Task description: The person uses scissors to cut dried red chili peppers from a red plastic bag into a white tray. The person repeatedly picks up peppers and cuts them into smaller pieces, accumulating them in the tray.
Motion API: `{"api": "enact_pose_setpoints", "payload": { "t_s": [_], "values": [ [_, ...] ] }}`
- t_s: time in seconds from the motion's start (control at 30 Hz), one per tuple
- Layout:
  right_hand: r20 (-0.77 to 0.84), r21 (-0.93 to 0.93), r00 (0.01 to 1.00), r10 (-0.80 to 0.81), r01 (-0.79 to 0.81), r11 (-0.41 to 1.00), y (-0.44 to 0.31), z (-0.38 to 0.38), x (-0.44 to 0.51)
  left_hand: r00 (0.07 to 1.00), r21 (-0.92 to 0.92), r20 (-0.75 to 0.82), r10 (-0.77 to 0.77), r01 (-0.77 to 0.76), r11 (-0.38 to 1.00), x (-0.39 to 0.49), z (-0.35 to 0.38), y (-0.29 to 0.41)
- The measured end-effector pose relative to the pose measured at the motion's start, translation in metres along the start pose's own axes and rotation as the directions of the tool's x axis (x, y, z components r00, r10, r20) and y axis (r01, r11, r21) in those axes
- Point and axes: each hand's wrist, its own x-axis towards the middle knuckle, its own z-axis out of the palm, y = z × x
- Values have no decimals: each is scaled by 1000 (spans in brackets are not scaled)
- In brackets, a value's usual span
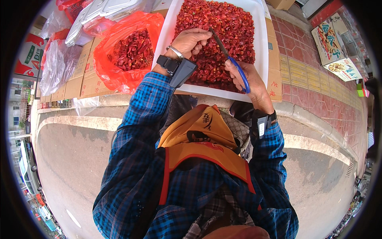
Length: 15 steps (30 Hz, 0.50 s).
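My right hand (246, 76) grips the blue-handled scissors (222, 49) over a white plastic tray (261, 44). Their dark blades point up and left, with the tips at the fingertips of my left hand (191, 41). The thumb and index finger of that hand are pinched together; whether a piece of pepper is between them I cannot tell. Cut red chili pieces (226, 18) fill much of the tray. Left of it, an open red plastic bag (103, 56) holds longer dried red chilies (134, 50).
Flattened cardboard (274, 68) lies under the tray and bag. Clear plastic bags (53, 65) and white plastic lids (89, 18) are at the upper left. A curb (316, 119) borders the brick pavement (298, 38); printed cartons (331, 44) stand at the right.
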Motion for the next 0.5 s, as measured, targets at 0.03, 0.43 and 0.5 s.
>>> {"api": "enact_pose_setpoints", "payload": {
  "t_s": [0.03, 0.43, 0.5],
  "values": [
    [2, 15, 1000, 8, -9, 1000, 0, 0, 0, 1000, 9, 4, 4, -4, 1000, 0, -1, 0],
    [-8, 10, 999, 40, -40, 999, 2, -4, 3, 999, 93, -32, 5, -2, 996, 0, -3, 0],
    [-27, 56, 999, 21, -19, 998, 2, -3, 3, 998, 58, -49, 29, -27, 998, 0, -4, -1]
  ]
}}
